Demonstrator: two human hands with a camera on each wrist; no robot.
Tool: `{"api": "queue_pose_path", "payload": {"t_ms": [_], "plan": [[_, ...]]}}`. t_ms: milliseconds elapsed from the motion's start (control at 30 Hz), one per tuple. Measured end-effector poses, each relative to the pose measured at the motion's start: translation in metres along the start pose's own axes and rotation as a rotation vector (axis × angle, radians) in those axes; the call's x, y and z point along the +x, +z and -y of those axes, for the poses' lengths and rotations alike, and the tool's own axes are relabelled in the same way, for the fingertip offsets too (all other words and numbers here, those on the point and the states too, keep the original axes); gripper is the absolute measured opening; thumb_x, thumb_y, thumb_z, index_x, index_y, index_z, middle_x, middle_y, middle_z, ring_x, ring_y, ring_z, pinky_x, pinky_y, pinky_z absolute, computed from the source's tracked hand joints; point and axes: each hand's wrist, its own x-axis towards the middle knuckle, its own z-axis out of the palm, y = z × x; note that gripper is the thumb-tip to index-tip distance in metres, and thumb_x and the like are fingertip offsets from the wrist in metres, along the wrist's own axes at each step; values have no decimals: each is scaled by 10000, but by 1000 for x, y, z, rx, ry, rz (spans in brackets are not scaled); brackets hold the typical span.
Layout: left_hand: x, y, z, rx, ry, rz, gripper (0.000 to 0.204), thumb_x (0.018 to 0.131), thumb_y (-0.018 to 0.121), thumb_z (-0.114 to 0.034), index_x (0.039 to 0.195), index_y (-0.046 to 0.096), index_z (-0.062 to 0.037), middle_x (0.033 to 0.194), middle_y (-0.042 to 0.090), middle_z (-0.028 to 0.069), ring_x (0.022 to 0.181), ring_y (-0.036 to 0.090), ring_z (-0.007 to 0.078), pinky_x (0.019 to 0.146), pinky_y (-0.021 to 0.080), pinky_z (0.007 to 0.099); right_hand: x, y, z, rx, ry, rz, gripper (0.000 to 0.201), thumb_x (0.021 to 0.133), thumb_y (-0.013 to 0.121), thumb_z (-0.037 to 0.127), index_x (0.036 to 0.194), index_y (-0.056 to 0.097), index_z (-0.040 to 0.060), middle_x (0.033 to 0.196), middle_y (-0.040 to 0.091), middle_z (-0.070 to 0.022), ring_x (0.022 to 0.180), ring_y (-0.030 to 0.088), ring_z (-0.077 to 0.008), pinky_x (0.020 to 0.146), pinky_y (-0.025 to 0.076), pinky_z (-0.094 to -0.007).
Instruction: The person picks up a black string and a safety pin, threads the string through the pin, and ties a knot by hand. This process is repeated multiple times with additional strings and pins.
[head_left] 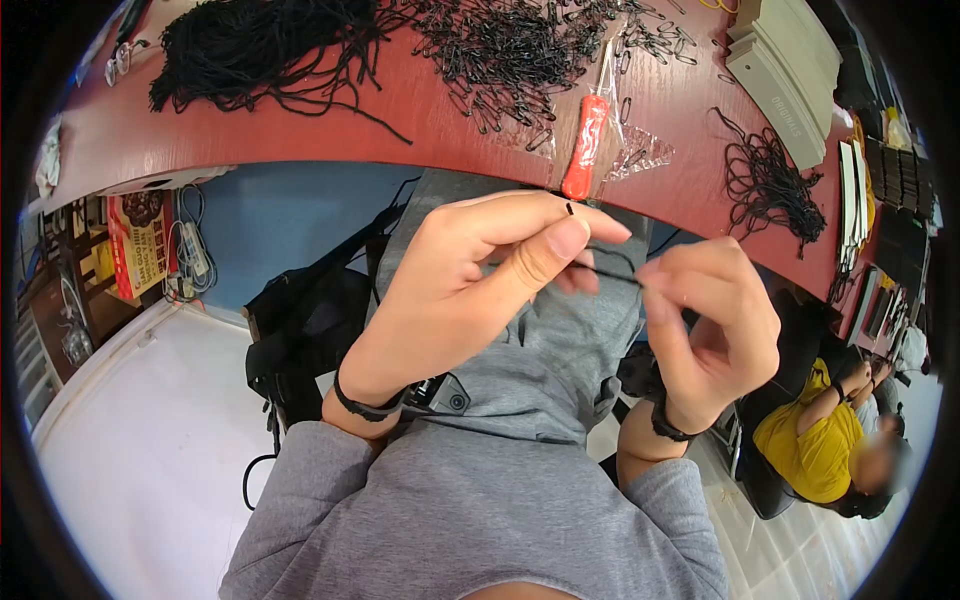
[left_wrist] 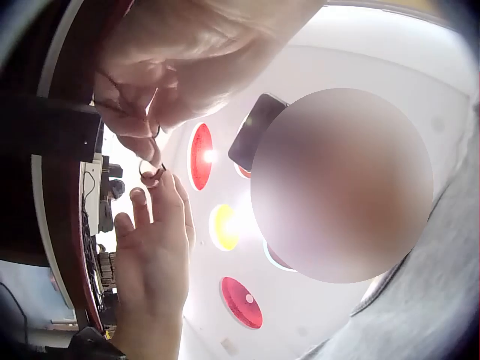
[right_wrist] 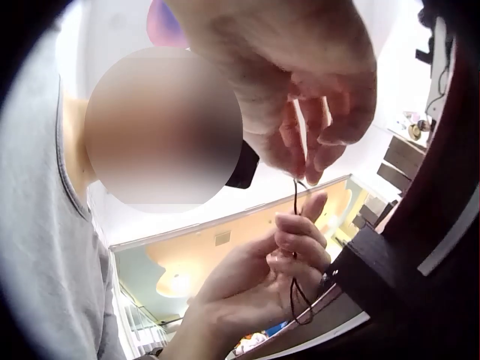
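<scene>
A thin black cord [right_wrist: 295, 199] runs between the two hands above the lap. The left hand [head_left: 480, 265] pinches it between thumb and fingers, and a short black tip shows above the thumb in the head view. Thumb and index finger of the right hand [head_left: 712, 315] pinch the cord on the other side. In the right wrist view a loop of cord hangs below the left hand [right_wrist: 262, 277]. The left wrist view shows the right hand [left_wrist: 154, 255] with fingertips near a small curve of cord.
On the red table [head_left: 300, 135] lie a black cord bundle [head_left: 260, 55], a heap of black pins [head_left: 500, 60], a red-handled tool [head_left: 586, 148], a smaller cord tangle [head_left: 765, 180] and grey boxes [head_left: 785, 85]. A person in yellow [head_left: 815, 440] sits at the right.
</scene>
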Motion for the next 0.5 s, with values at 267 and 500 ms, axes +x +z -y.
{"api": "queue_pose_path", "payload": {"t_ms": [267,500], "plan": [[0,-3,11,64,344,-164,321,936,478,-219,977,652,48,978,629,156,942,581,193,824,448,324,1,-9,5,110,-157,349,165,534,692,92,674,642,21,642,596,-69,546,554,-175,484,419,-251],[-3,2,10,-57,240,-273,320,871,620,-184,1079,607,59,812,678,185,615,641,141,533,475,193,6,-4,9,83,-42,194,207,508,746,30,689,646,46,686,596,-40,567,546,-172,495,432,-271]]}}
